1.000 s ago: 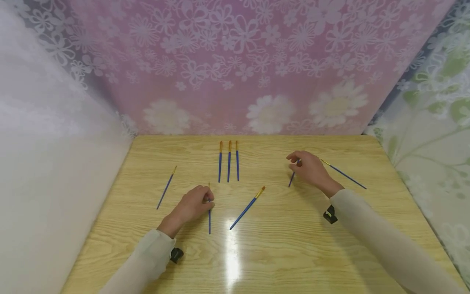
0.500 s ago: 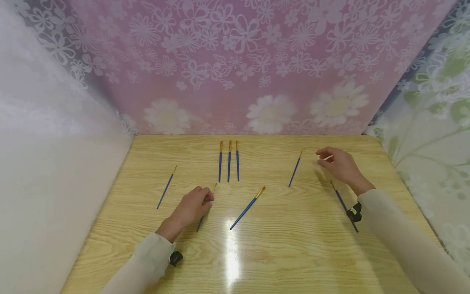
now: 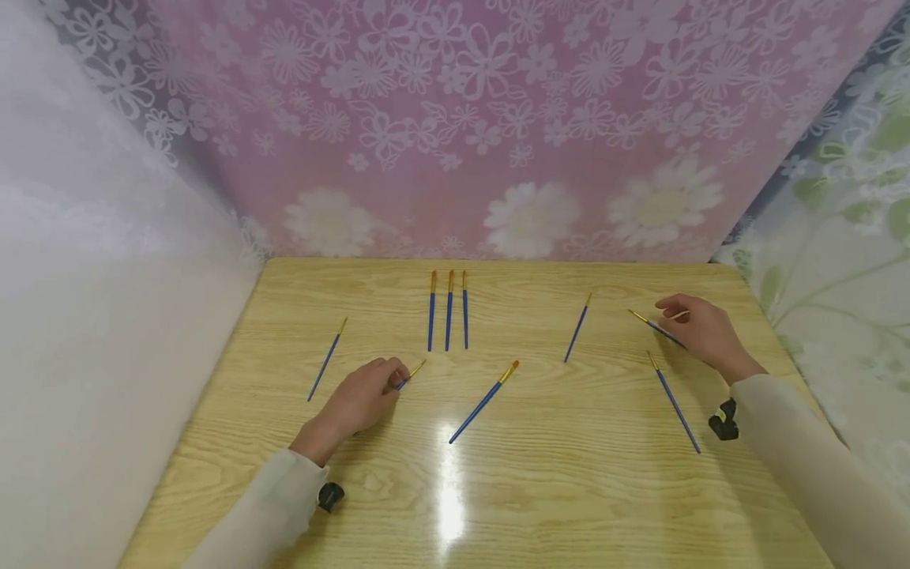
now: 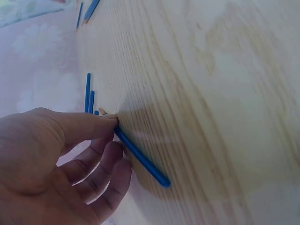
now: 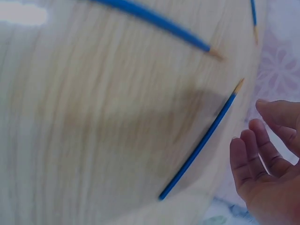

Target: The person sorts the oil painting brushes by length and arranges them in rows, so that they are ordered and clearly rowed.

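In the head view my left hand pinches a thin blue paintbrush between thumb and fingers, its bristle end pointing away to the right. The left wrist view shows that brush's blue handle sticking out below the thumb, close over the tabletop. On the right, my right hand hovers with loosely bent fingers over another slim blue paintbrush, hiding part of it. The right wrist view shows a paintbrush lying apart from the fingers, with nothing held in that hand.
Three paintbrushes lie side by side at the back of the wooden table. More lie singly: one at left, a thicker one in the middle, one right of centre, one near the right sleeve. Patterned cloth rises behind.
My right hand has moved right, away from the brush right of centre, to the far-right one. The brush in my left hand has turned from nearly straight to slanting, bristles swung right.
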`<state>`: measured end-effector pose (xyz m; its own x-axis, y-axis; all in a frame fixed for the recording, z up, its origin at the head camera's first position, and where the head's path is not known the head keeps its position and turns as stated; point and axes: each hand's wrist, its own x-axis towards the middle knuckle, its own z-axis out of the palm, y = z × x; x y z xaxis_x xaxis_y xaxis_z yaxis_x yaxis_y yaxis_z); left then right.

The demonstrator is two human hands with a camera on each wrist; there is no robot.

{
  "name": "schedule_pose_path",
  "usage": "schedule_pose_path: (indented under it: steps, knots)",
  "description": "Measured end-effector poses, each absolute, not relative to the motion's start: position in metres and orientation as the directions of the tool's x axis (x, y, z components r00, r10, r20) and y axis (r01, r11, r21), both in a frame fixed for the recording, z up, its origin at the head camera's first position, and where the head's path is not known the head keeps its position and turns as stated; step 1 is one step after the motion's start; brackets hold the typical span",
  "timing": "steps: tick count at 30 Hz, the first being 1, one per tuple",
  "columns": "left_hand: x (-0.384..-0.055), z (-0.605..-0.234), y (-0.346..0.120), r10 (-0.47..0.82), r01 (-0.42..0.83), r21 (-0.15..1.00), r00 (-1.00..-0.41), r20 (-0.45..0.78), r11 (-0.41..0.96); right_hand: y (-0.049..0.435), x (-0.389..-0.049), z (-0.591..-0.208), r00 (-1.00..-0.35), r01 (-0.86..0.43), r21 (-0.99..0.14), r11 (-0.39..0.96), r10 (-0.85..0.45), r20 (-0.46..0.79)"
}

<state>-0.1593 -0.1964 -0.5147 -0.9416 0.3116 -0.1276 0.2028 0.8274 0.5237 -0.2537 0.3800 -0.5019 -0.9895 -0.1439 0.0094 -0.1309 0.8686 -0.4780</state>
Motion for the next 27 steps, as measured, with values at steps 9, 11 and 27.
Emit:
schedule_pose_path:
  steps: [9,11,27]
  knots:
    - [-0.16,-0.515,-0.203,0.301,0.199,0.493,-0.944,-0.136,0.847,0.405,-0.253,-0.515,-0.991,-0.107,-0.455,0.884,-0.129,-0.017]
    - [-0.162,-0.515,-0.205,0.309,0.209,0.488,-0.941,-0.135,0.847,0.407,-0.252,-0.516,-0.99,-0.1,-0.454,0.885,-0.133,-0.042]
    - [-0.16,-0.513,-0.208,0.413,0.371,0.384,-0.91,-0.029,0.845,0.406,-0.252,-0.523,-0.986,-0.122,-0.467,0.876,-0.161,-0.045]
